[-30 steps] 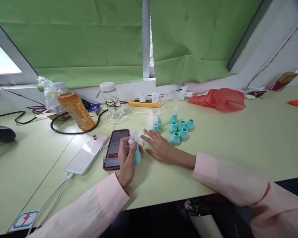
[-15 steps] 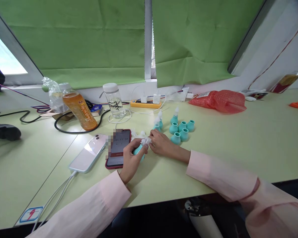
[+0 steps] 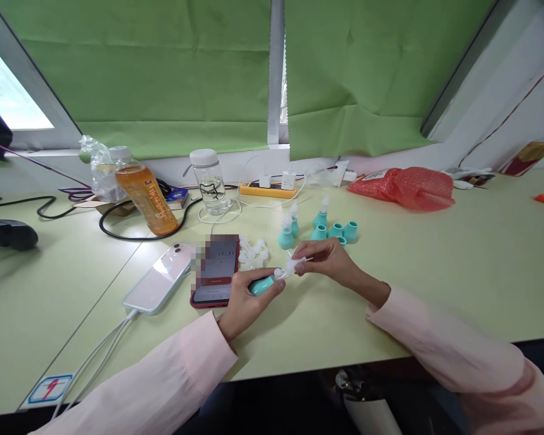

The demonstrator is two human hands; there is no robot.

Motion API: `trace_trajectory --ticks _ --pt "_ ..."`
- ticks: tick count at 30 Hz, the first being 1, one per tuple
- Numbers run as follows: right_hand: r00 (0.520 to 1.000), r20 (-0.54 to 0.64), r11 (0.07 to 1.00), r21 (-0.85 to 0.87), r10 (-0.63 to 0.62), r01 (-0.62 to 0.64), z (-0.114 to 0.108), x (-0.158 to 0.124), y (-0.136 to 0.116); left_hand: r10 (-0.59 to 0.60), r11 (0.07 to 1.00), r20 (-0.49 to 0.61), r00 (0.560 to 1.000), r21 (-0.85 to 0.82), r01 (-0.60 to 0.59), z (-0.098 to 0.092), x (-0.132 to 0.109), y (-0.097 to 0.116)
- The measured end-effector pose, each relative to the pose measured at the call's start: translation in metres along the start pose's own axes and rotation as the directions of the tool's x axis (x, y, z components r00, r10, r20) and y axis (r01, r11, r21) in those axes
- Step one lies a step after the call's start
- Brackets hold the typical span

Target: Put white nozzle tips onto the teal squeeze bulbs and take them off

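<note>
My left hand [image 3: 248, 300] is closed around a teal squeeze bulb [image 3: 261, 286] that lies on its side, neck toward the right. At that neck sits a translucent white plastic nozzle [image 3: 291, 267], its far end pinched by the fingers of my right hand [image 3: 332, 260]. Whether the nozzle is fully seated in the bulb I cannot tell. Beyond my hands stand several bulbs fitted with clear nozzles [image 3: 286, 235]. Right of those is a group of open-topped teal bulbs [image 3: 336, 231], partly covered by my right hand. A small pile of translucent white parts [image 3: 255, 251] lies behind my left hand.
A phone showing a timer [image 3: 214, 272] lies beside my left hand, with a second phone [image 3: 158, 281] on a cable to its left. Farther back are an orange drink bottle [image 3: 147, 199], a clear bottle [image 3: 210, 187], a yellow power strip [image 3: 267, 190] and a red bubble-wrap bag [image 3: 403, 188].
My right hand has moved right and slightly toward me, and the nozzle now shows between both hands. The bulb in my left hand has turned to point right. The white pile is uncovered.
</note>
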State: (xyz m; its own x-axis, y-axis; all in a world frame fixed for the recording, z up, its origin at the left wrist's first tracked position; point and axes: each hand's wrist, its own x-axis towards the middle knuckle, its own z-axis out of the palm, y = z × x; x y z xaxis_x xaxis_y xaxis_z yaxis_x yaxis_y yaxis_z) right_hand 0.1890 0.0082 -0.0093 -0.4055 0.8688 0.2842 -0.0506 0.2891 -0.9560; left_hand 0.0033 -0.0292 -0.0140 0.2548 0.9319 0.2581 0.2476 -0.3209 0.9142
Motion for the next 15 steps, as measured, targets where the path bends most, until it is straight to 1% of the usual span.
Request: trace_trajectory --ticks 2,5,8,11,15 --pt "0.998 0.050 0.998 0.039 0.042 -0.044 -0.002 0.001 -0.001 0.011 1.000 0.025 1.000 -0.001 -0.011 0.000 0.000 -0.001" --pt "0.990 0.113 0.995 0.033 0.086 -0.090 -0.005 0.003 -0.003 0.006 1.000 0.051 0.999 0.000 -0.006 0.000 -0.001 -0.002" --pt "0.984 0.133 0.993 0.010 0.115 -0.117 -0.006 0.003 -0.005 0.017 0.999 0.065 0.998 0.029 -0.019 0.001 -0.001 -0.005" --pt "0.980 0.122 0.987 0.016 0.155 -0.158 -0.004 0.002 -0.004 0.122 0.986 0.046 0.991 0.112 -0.126 0.001 -0.001 -0.011" --pt "0.957 0.186 0.971 0.047 0.222 -0.234 -0.001 0.000 -0.002 0.311 0.926 0.045 0.949 0.210 -0.313 0.002 -0.004 -0.019"
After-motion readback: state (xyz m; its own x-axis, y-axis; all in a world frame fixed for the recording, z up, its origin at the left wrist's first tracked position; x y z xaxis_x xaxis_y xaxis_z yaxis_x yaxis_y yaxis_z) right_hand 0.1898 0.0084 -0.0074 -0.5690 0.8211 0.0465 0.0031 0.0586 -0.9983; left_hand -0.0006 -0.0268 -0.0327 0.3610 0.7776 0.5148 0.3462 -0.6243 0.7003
